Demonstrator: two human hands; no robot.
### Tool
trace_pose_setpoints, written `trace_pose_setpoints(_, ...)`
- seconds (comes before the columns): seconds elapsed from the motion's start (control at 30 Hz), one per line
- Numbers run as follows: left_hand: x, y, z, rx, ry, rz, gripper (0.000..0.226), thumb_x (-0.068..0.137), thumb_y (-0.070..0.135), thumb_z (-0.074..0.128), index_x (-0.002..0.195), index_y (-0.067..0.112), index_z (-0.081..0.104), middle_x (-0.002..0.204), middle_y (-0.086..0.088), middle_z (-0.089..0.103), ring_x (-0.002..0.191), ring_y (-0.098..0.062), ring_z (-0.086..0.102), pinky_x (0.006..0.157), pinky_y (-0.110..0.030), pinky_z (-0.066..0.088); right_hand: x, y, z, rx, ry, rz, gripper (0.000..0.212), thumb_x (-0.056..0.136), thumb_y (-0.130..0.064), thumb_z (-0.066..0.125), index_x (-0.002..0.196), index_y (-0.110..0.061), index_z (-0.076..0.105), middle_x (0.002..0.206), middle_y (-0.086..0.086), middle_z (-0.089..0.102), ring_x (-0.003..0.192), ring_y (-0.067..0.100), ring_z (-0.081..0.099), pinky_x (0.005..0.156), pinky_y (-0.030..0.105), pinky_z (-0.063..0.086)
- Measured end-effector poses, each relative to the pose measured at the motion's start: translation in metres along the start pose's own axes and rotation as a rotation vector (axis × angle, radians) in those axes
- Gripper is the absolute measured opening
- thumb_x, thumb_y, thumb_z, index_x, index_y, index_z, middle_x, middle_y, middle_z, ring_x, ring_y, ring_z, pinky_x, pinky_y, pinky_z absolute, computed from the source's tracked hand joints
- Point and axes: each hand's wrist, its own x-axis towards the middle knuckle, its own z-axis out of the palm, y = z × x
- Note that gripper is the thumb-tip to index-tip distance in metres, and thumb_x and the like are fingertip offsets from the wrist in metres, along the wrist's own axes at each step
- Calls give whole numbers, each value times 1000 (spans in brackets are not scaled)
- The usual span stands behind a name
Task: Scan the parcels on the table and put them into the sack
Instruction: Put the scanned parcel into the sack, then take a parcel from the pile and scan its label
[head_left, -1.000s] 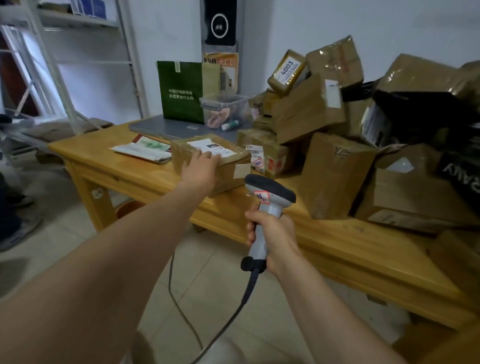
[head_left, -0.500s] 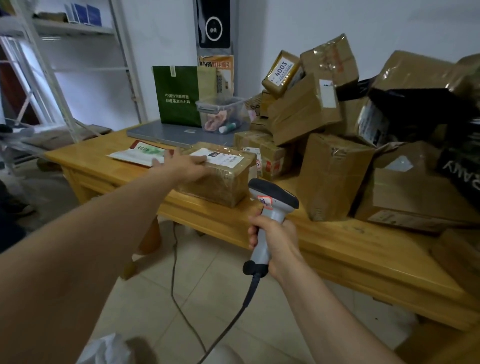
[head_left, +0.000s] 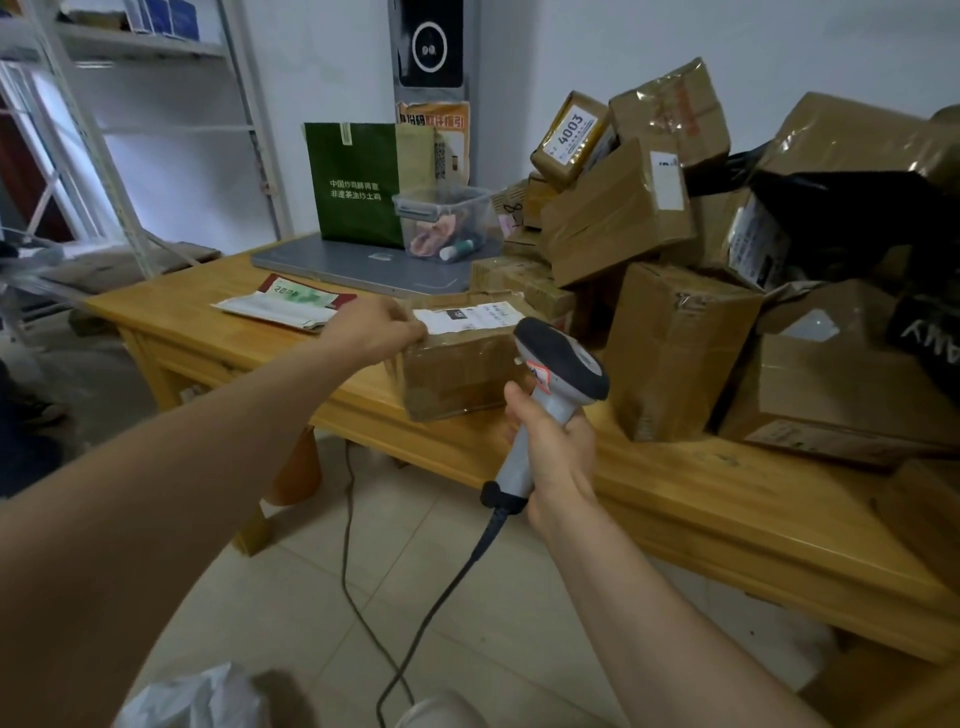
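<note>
A table of yellow wood runs from the middle left down to the lower right edge, on stout legs. Behind the table stands a plain white wall; above the table's far end a black panel with a white ring is fixed to it, with an orange poster just beneath. Left of the table a white metal rack rises by the wall, and further left is a bright window with white bars. In front of the table the floor is of large pale tiles, dimmer toward the near edge
</note>
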Motion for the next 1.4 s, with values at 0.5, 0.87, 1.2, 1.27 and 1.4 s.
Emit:
trace_pose_setpoints(0.5, 3, 1, 7, -415, -53, -227, 30, 87, 41, 65, 98, 13, 61, 111, -10, 63, 100, -23, 56, 88, -36, 47, 12, -9, -9, 12, -45, 58, 27, 77, -24, 79, 88, -28, 54, 95, -2, 63, 87, 17, 61, 80, 34, 49)
trace_pose_setpoints(0.87, -107, -67, 10, -1185, -554, -534, 118, 28, 33, 97, 134, 13, 48, 134, -19, 51, 115, -39, 53, 82, -51, 51, -32, 19, -31, -207, -30, 78, 31, 74, -7, 75, 102, -7, 60, 92, 11, 63, 85, 27, 61, 78, 42, 52)
trace_pose_setpoints(1.2, -182, -134, -24, -958, -151, -433, 60, 75, 12, 73, 131, 8, 52, 118, -12, 62, 102, -24, 62, 67, -30, 53, -101, 40, 18, -278, -477, 116, 13, 85, -18, 71, 84, -8, 62, 65, 5, 59, 51, 14, 55, 54, 30, 51)
trace_pose_setpoints(1.27, -191, -143, -23, -892, -105, -457, 56, 81, 9, 70, 133, 9, 49, 111, -8, 61, 97, -20, 59, 69, -27, 46, -110, 46, 28, -296, -543, 138, 14, 85, -17, 70, 87, -7, 61, 61, 5, 55, 46, 13, 49, 49, 28, 46)
trace_pose_setpoints(1.4, -204, -166, -19, -841, -20, -522, 66, 79, 10, 73, 138, 9, 45, 101, -2, 58, 91, -17, 55, 73, -26, 41, -121, 54, 42, -288, -582, 203, 8, 85, -11, 69, 88, -6, 63, 58, 3, 54, 45, 11, 48, 47, 25, 45)
